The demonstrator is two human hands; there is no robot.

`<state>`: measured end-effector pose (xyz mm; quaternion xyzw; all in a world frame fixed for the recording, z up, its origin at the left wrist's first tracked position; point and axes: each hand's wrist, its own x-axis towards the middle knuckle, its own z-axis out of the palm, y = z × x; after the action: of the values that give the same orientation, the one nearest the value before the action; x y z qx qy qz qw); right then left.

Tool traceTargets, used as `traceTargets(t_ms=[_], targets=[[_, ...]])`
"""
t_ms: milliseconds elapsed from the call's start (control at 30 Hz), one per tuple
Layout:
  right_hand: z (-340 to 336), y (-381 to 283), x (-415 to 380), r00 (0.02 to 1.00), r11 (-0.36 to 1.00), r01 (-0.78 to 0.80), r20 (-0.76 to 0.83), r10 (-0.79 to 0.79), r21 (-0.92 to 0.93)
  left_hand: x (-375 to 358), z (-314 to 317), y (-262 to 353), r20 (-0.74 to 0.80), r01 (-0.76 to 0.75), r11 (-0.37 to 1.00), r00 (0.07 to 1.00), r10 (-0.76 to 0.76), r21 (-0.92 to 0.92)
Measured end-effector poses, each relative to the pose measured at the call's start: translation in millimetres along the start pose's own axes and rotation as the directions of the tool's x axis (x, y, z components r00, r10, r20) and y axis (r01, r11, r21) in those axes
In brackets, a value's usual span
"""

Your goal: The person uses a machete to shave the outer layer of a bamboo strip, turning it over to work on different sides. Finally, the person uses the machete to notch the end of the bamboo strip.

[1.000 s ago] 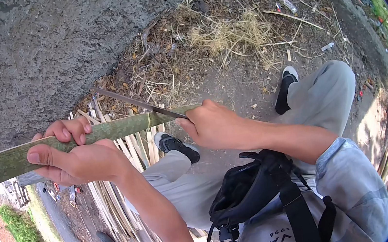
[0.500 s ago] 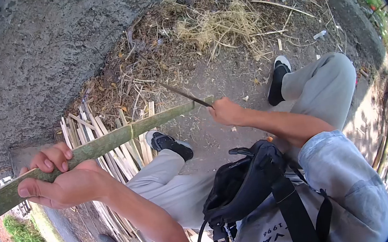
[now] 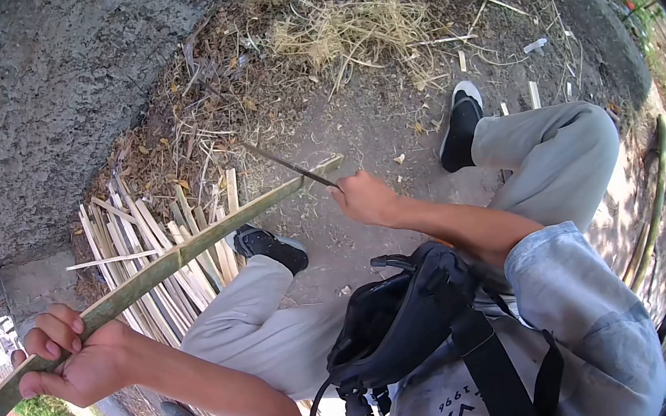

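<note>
Long green split bamboo strip (image 3: pixel 179 253), slanting above pale cut slats (image 3: pixel 147 266): left hand (image 3: pixel 76 364) clenched on its near end, right hand (image 3: pixel 361 197) gripping thin dark knife (image 3: pixel 285 164) at far tip; best kept steady, blade angled away.

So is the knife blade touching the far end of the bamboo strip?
Yes, the knife blade meets the bamboo strip near its far end.

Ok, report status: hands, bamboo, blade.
Left hand gripping bamboo strip near its lower end. Right hand gripping knife, blade at the strip's far tip. Split slats piled underneath, nothing blocking.
</note>
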<state>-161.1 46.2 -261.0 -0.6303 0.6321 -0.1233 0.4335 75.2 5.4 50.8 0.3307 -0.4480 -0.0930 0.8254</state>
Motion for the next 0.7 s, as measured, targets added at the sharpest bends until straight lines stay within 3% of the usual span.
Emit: traceTargets(t_ms=[100,233,267,367,467,600,700], targets=[[-2,-27,-11,0.999,0.999,0.043,-0.006,-0.043,0.023,2,-5,2,0.049,-0.01,1.0,0.999,0.011,-0.013],[29,65,8,0.998,0.994,0.003,-0.066,-0.01,-0.105,4,-11,0,0.063,0.039,0.992,0.998,-0.031,-0.117],[18,64,8,0.998,0.987,0.007,-0.058,-0.016,-0.158,1,-6,3,0.072,0.026,0.993,0.997,-0.018,-0.118],[12,34,8,0.998,0.995,-0.07,-0.014,0.069,-0.065,-4,3,5,0.031,0.003,0.994,1.0,0.0,-0.107],[2,-11,-10,1.0,1.0,-0.012,0.02,0.012,0.005,-2,-2,3,0.02,0.002,0.996,1.0,0.0,-0.087],[27,59,5,0.998,0.994,-0.039,-0.056,0.033,-0.106,8,-26,2,0.162,0.145,0.958,0.981,-0.107,-0.249],[21,64,12,0.998,0.993,-0.014,-0.067,0.006,-0.119,-1,-9,6,0.093,0.053,0.986,0.995,-0.039,-0.156]])
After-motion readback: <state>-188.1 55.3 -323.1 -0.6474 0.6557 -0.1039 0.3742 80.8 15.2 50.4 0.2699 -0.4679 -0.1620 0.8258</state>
